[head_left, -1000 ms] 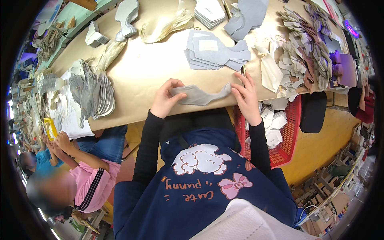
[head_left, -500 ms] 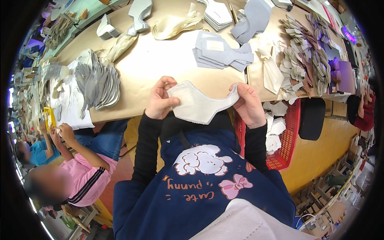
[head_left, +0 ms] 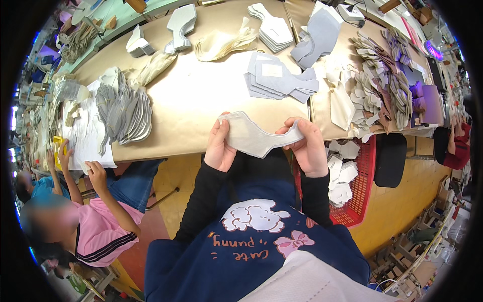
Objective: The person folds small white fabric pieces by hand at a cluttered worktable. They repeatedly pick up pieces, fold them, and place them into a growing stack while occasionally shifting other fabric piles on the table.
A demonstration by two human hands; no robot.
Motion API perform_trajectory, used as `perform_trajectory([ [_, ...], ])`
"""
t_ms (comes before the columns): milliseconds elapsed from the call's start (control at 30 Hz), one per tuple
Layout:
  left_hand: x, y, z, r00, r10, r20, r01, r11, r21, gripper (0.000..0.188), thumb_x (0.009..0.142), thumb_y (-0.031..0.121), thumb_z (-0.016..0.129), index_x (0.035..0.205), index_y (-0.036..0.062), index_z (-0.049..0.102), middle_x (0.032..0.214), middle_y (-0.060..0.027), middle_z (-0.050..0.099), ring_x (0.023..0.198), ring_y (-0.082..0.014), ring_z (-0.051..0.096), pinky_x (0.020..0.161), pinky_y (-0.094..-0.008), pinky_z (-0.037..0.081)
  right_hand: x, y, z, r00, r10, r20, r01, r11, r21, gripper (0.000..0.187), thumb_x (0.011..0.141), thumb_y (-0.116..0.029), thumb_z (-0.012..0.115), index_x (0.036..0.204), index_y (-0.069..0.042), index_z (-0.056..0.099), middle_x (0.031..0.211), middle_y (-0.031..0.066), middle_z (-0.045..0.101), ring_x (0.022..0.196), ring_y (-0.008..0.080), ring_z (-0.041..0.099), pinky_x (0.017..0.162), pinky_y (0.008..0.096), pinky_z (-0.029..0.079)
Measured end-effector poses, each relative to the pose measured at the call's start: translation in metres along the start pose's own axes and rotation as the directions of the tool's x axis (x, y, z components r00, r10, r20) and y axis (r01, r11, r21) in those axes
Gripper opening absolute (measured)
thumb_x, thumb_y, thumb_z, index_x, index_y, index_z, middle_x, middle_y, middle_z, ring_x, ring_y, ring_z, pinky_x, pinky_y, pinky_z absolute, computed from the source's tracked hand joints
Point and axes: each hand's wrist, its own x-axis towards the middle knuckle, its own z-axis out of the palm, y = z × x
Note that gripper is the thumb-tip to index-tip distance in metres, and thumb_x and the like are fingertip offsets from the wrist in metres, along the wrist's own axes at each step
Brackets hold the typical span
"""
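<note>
Head view, one frame. Both hands are raised just above the near edge of the long tan table [head_left: 201,100], holding one pale grey cut piece [head_left: 254,137] stretched between them. Left hand [head_left: 220,146]: fingers curled close, thumb on top, pinching the piece's blunt left end. Right hand [head_left: 308,147]: fingers closed narrow around the slim right tail, thumb pressed on the upper face. The piece is flat, curved like a crescent with a dip along its lower edge, and it hangs in the air clear of the tabletop, in front of the dark blue top. My judgement on handling: it looks thin and light, soft like felt or a lined fabric, since it sags a little between the two grips; not fragile, not slippery, but floppy, so one grip alone would let the far end droop. I would take it at both ends as shown, or pinch the wide middle if only one hand is free. Around it: a stack of grey cut shapes [head_left: 279,78] lies just beyond the hands, a fanned pile of darker grey pieces [head_left: 126,110] sits well to the left, and a red basket [head_left: 359,186] with white pieces stands beside the right forearm. A co-worker's hand [head_left: 95,168] rests on white sheets at far left, well apart from the held piece.
</note>
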Motion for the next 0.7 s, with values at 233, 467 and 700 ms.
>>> perform_trajectory([
  [233, -0.004, -0.001, -0.005, 0.996, -0.008, 0.089, 0.006, 1.0, 0.024, 0.04, 0.104, 0.026, 0.057, 0.138, 0.0076, 0.047, 0.132, -0.0073, 0.058, 0.122, -0.018, 0.058, 0.102, -0.0368, 0.052, 0.003, 0.02, -0.015, 0.999, 0.003, 0.038, -0.004, 1.0, 0.027, 0.027, 0.104, -0.027, 0.056, 0.098, -0.003, 0.066, 0.087, 0.0141, 0.074, 0.068, 0.0118, 0.065, 0.061, 0.0232, 0.05],
  [467, -0.019, 0.0, 0.031, 0.988, -0.126, 0.095, 0.114, 0.986, 0.119, 0.085, 0.086, 0.01, 0.077, 0.154, 0.011, 0.027, 0.142, -0.0086, 0.049, 0.128, -0.0217, 0.055, 0.101, -0.037, 0.054, 0.009, 0.021, -0.023, 0.996, -0.018, -0.09, 0.031, 0.989, 0.144, 0.029, 0.103, -0.03, 0.06, 0.102, -0.003, 0.069, 0.094, 0.0136, 0.075, 0.073, 0.0107, 0.069, 0.062, 0.0218, 0.054],
  [700, -0.021, 0.001, 0.032, 0.995, -0.062, 0.073, 0.043, 0.97, 0.241, 0.078, 0.086, 0.003, 0.074, 0.152, 0.0066, 0.031, 0.143, -0.0103, 0.049, 0.125, -0.0227, 0.057, 0.098, -0.0365, 0.055, 0.004, 0.018, -0.035, 1.0, 0.019, -0.011, -0.018, 0.996, 0.088, 0.03, 0.102, -0.029, 0.062, 0.108, 0.0, 0.067, 0.094, 0.0121, 0.075, 0.078, 0.0154, 0.074, 0.064, 0.0238, 0.058],
])
